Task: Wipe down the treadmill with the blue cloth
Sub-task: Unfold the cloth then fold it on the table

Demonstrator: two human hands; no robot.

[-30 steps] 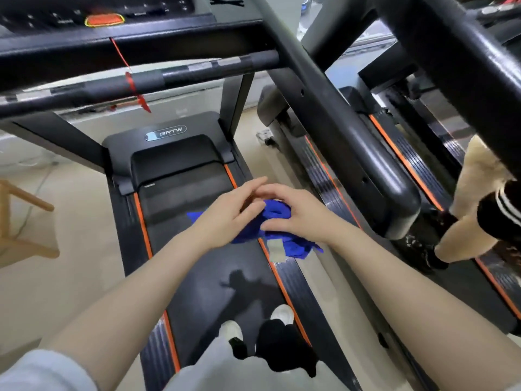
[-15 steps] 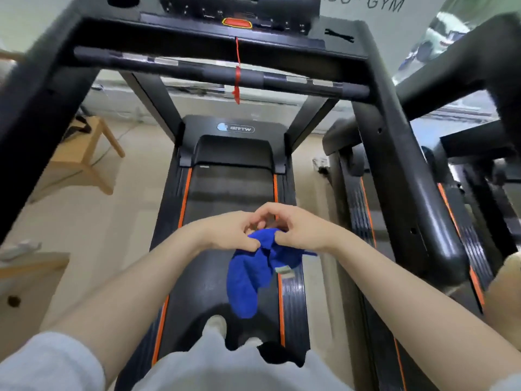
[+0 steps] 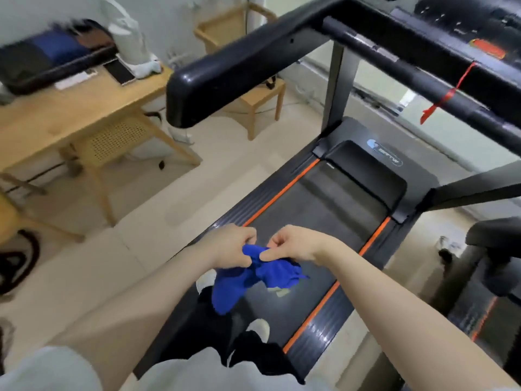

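Pale floor tiles [image 3: 84,277] surround us, with a wooden table [image 3: 84,108] off to the left of the treadmill [image 3: 324,210] and a wooden chair [image 3: 253,88] beyond its far left corner; on the table's far edge sits a dark tray-like case [image 3: 53,63], too blurred for us to make out its contents. We stand on the treadmill's black belt, which is bordered by orange stripes on both long edges; the black handrail [image 3: 225,69] juts out above the left edge, and a red ribbon [image 3: 439,100] hangs from the crossbar near the console. Our left hand [image 3: 228,246] and right hand [image 3: 290,244] meet over the middle of the belt, both pinched closed on the top of the blue cloth [image 3: 253,277]; the cloth is bunched between our fingertips and its loose end droops below the left hand, above the belt and clear of every treadmill surface. Our shoes [image 3: 259,328] show beneath it near the belt's rear edge.
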